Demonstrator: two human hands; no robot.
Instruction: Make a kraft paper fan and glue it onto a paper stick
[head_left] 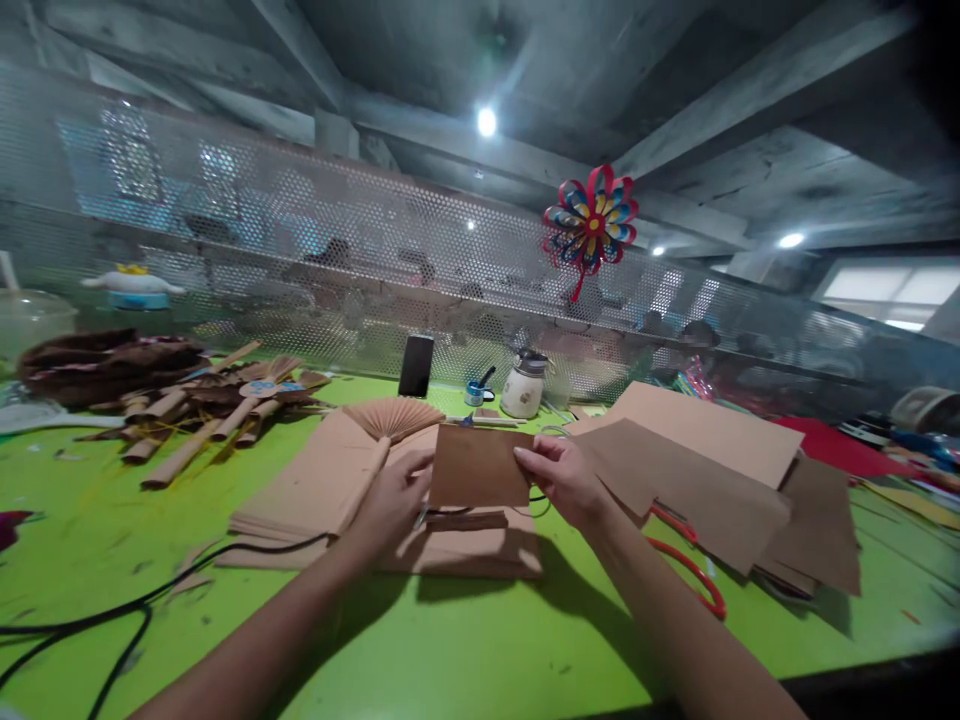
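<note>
Brown card (482, 468) upright between both hands, above tan paper (487, 556) on the worktop (450, 640); long axis left to right. Right hand (566, 478): fingers pinch its right edge. Left hand (394, 498): fingers curled beside its left edge, equally near; grip unclear.

both hands (474, 487) hold a small brown sheet (481, 467) upright.

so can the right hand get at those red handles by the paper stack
Probably yes: the red handles jut out past the brown sheets, largely uncovered, close beside the right forearm. The right hand is pinching a small brown card, so it may need to let go first.
</note>
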